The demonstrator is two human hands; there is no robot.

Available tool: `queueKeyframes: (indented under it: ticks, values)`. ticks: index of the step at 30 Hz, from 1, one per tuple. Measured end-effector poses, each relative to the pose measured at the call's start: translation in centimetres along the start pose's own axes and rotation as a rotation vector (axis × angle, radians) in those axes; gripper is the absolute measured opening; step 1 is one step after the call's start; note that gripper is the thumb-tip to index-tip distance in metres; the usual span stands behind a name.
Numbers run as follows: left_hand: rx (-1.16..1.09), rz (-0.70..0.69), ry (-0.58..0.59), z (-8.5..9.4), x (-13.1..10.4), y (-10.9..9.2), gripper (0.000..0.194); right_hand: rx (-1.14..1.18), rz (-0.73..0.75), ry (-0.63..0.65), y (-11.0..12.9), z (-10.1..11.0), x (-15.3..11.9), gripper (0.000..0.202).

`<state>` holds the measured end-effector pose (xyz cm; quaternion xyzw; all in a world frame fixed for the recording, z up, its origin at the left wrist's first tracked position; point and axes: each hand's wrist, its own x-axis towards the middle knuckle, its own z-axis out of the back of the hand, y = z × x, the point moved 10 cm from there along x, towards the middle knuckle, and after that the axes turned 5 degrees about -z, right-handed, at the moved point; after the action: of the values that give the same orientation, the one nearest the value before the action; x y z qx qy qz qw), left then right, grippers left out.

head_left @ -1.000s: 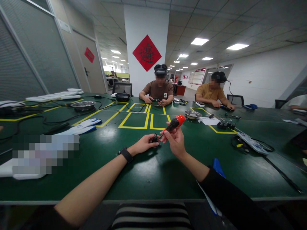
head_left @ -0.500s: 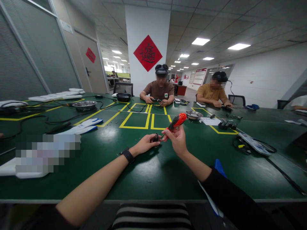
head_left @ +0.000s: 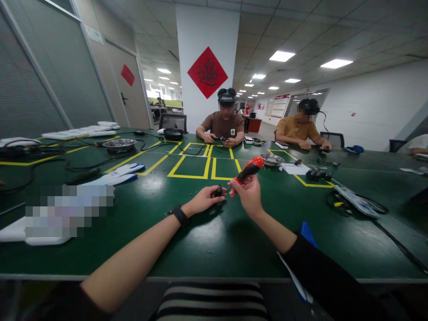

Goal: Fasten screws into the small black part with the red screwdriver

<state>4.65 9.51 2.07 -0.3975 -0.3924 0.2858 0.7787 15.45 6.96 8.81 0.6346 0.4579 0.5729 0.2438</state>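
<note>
My right hand [head_left: 248,195] is closed around a red and black screwdriver [head_left: 251,169], its handle tilted up to the right. The thin shaft points down-left toward a small dark cylindrical part [head_left: 219,191], which my left hand [head_left: 203,199] pinches just above the table. Whether the tip touches the part is too small to tell. Tiny screws [head_left: 210,252] lie on the green table [head_left: 167,263] in front of me, and a few more specks sit beyond my left hand.
White and blue gloves [head_left: 115,173] lie at left, near a metal bowl [head_left: 119,145]. Another metal bowl [head_left: 270,159], a paper [head_left: 294,169] and black parts [head_left: 318,174] sit at right, with a cabled white strip [head_left: 356,200]. Two people work across the table.
The whole view has shifted slightly. Both hands keep their grips, and the screwdriver stays in nearly the same pose beside the dark part.
</note>
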Motion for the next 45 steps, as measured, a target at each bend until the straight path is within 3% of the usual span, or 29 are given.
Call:
queueKeyframes:
  ticks: [8,21,28,37,45]
  values:
    - [0.05,-0.019,-0.011,0.2,-0.1,-1.0,0.029,0.055,-0.05,0.101,0.0,-0.8,-0.1,0.033]
    - [0.107,-0.025,-0.014,0.3,0.0,-0.5,0.036,0.025,-0.032,0.05,-0.2,-0.3,0.1,0.034]
    - [0.216,-0.004,-0.053,0.7,-0.2,-0.4,0.029,0.103,-0.073,0.136,-0.2,-1.2,-0.1,0.032]
    - [0.039,-0.03,-0.001,0.1,-0.1,-0.5,0.036,0.006,-0.018,0.007,-0.3,0.1,0.2,0.034]
    - [0.031,-0.027,-0.013,0.2,-0.1,-0.6,0.032,0.069,-0.083,0.091,-0.4,-0.9,0.1,0.028]
